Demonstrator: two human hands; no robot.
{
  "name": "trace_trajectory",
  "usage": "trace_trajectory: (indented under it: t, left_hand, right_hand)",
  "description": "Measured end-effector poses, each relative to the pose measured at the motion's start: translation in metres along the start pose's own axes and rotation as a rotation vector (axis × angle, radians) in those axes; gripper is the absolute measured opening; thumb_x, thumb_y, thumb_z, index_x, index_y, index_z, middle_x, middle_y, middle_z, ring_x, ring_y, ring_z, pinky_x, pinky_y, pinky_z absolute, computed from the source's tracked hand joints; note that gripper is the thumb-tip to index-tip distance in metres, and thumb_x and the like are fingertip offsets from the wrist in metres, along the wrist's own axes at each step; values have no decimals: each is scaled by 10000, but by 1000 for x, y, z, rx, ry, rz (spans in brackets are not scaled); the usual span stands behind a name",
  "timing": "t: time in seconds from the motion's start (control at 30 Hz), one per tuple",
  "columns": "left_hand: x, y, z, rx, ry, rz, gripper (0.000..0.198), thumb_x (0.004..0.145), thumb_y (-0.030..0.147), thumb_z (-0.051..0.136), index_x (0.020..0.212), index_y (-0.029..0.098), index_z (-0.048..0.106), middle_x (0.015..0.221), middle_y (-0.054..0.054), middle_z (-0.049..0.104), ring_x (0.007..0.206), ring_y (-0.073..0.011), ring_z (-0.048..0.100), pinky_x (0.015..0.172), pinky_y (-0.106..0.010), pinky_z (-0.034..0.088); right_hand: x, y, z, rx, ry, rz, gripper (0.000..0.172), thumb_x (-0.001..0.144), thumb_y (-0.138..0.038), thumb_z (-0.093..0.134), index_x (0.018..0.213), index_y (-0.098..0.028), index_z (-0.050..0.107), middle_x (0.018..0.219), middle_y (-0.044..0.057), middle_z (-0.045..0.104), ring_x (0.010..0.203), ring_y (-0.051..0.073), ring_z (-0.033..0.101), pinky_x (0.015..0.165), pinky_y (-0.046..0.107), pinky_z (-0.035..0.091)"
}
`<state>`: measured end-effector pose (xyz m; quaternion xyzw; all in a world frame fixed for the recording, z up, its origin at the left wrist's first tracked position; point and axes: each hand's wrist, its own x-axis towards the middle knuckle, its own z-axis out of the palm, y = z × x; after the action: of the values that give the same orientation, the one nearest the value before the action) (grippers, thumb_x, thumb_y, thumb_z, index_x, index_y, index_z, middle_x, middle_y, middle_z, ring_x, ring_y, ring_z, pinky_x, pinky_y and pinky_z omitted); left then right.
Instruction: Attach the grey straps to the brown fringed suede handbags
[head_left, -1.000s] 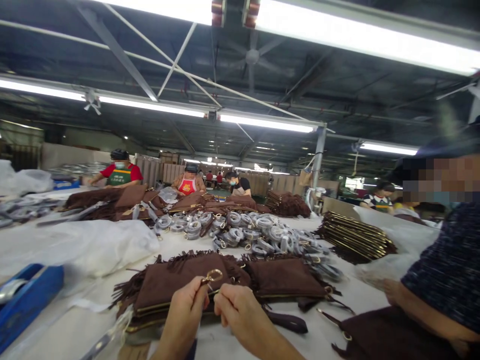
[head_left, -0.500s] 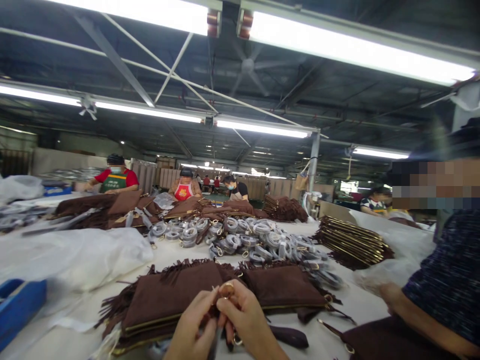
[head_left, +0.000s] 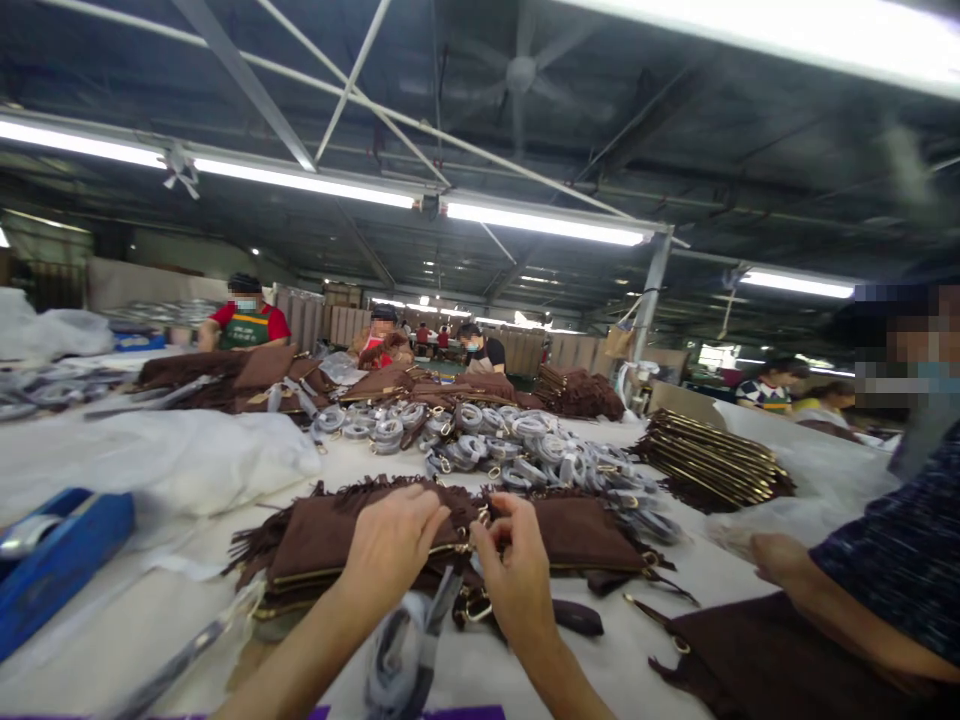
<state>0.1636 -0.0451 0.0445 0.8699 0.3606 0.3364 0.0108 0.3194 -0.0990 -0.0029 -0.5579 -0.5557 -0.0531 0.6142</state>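
My left hand point(head_left: 394, 545) rests curled over the top edge of a brown fringed bag point(head_left: 315, 540), the top one of a small stack. My right hand point(head_left: 516, 570) pinches a small gold metal clasp point(head_left: 482, 520) at that bag's corner, fingertips almost touching those of the left hand. A grey wrapped strap point(head_left: 405, 650) hangs down below the two hands, with a gold ring point(head_left: 476, 608) beside it. A second brown fringed bag point(head_left: 592, 530) lies just right of my right hand.
A pile of wrapped grey straps point(head_left: 510, 450) lies behind the bags. Stacked zip-edged bags point(head_left: 705, 460) sit at the right, a blue tape dispenser point(head_left: 60, 550) and a white plastic sheet point(head_left: 165, 465) at the left. A co-worker's hand point(head_left: 780, 565) rests on the table's right side. Other workers stand far back.
Both hands have moved away from me onto the bag's corner. The gold ring the left hand held up a second ago is no longer raised. The view has tilted slightly.
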Motion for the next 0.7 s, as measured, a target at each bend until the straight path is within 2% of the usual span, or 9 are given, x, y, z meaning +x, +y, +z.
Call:
trace_trajectory:
  t: [0.1, 0.17, 0.23, 0.33, 0.43, 0.5, 0.6, 0.67, 0.7]
  left_hand:
    - [15, 16, -22, 3, -55, 91, 281, 934, 290, 437, 722, 186, 591, 735, -24, 574, 713, -176, 537, 666, -263, 383]
    - [23, 22, -34, -14, -71, 136, 309, 939, 282, 427, 700, 175, 591, 708, -15, 562, 692, -167, 528, 660, -261, 381]
    - [26, 16, -41, -78, -101, 173, 341, 952, 289, 394, 709, 170, 601, 707, -10, 574, 687, -160, 530, 667, -258, 391]
    - [15, -18, -39, -174, -180, 200, 248, 930, 326, 439, 992, 181, 630, 944, -34, 652, 871, -187, 576, 797, -280, 424]
    - [-7, -72, -20, 41, -283, 124, 547, 746, 313, 673, 1257, 184, 529, 1266, -125, 575, 1154, -296, 507, 972, -396, 372]
    - [-19, -105, -4, 149, -382, 61, 506, 694, 251, 703, 1182, 178, 589, 1261, -152, 587, 1172, -329, 510, 977, -423, 366]
    - [-22, -135, 11, 99, -441, 11, 156, 833, 238, 545, 928, 189, 659, 1023, -108, 694, 991, -263, 619, 871, -345, 419]
    - [-14, -142, 14, 66, -411, -20, 241, 903, 265, 429, 803, 195, 637, 844, -81, 700, 847, -234, 640, 791, -314, 427]
    - [-9, -143, 14, 61, -390, -39, 278, 915, 279, 400, 766, 196, 619, 785, -73, 687, 800, -228, 635, 762, -308, 423]
  right_hand:
    - [6, -16, -3, -150, -109, -344, 154, 913, -234, 486, 995, -205, 613, 1094, 108, 611, 964, 218, 571, 889, 377, 450]
    - [11, -25, -1, -131, -199, -425, 172, 934, -202, 461, 921, -207, 632, 988, 84, 651, 957, 211, 567, 864, 346, 450]
    - [17, -29, 1, -70, -236, -406, 194, 940, -192, 458, 845, -204, 627, 900, 63, 660, 886, 193, 575, 809, 316, 459]
    - [26, -24, -5, -27, -222, -371, 187, 918, -206, 501, 772, -205, 619, 1003, 70, 635, 931, 195, 572, 841, 330, 448]
    - [35, -15, -19, -45, -185, -369, 177, 902, -243, 530, 758, -208, 626, 1188, 90, 563, 1027, 220, 544, 902, 374, 420]
    - [41, -11, -25, 15, -241, -341, 193, 906, -263, 522, 743, -206, 609, 1179, 91, 573, 1035, 223, 545, 893, 366, 425]
    - [45, -10, -22, 178, -472, -214, 234, 936, -276, 462, 740, -209, 571, 879, 49, 649, 848, 183, 594, 807, 318, 459]
    - [42, -10, -10, 223, -675, -155, 258, 947, -258, 434, 720, -216, 550, 702, 0, 620, 724, 160, 592, 768, 292, 467]
    - [39, -10, -1, 214, -774, -161, 266, 945, -234, 428, 704, -216, 540, 710, -4, 626, 742, 156, 600, 780, 284, 465]
